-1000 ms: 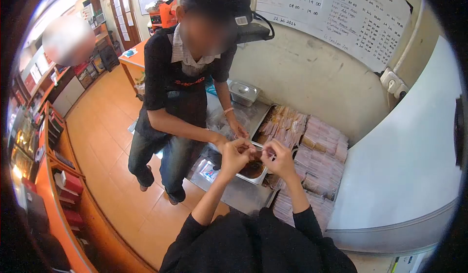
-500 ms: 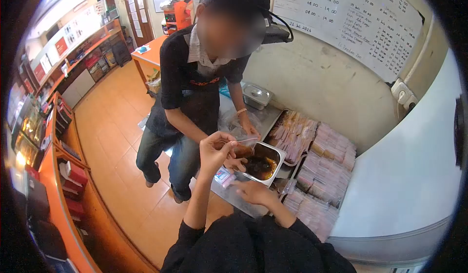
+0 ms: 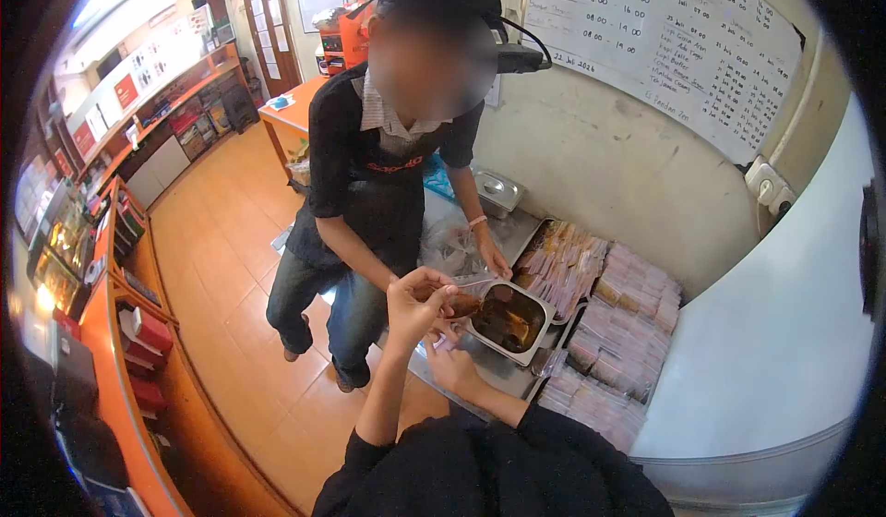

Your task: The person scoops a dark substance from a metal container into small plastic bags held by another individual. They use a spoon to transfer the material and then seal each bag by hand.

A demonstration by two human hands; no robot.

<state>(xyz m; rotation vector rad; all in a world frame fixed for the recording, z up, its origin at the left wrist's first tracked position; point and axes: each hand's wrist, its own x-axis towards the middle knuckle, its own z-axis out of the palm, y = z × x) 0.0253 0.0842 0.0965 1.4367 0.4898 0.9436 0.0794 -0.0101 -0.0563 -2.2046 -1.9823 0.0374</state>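
My left hand is closed in a pinch on the top of a small clear plastic bag with brown sauce in it, held beside a metal pan. Dark brown sauce lies in the pan. Lower down, my right hand has its fingers curled at a pink and white packet by the pan's near left edge; the fingertips are partly hidden. Across from me, a co-worker's hand is at the pan's far edge. The co-worker's other hand is mostly hidden behind my left hand.
Stacks of flat filled bags lie right of the pan. Behind it are loose clear plastic bags and a lidded metal container. A white surface stands at the right, below a wall socket.
My right hand has moved left from in front of the pan to the pink and white packet. My left hand still holds the sauce bag. The view has shifted slightly.
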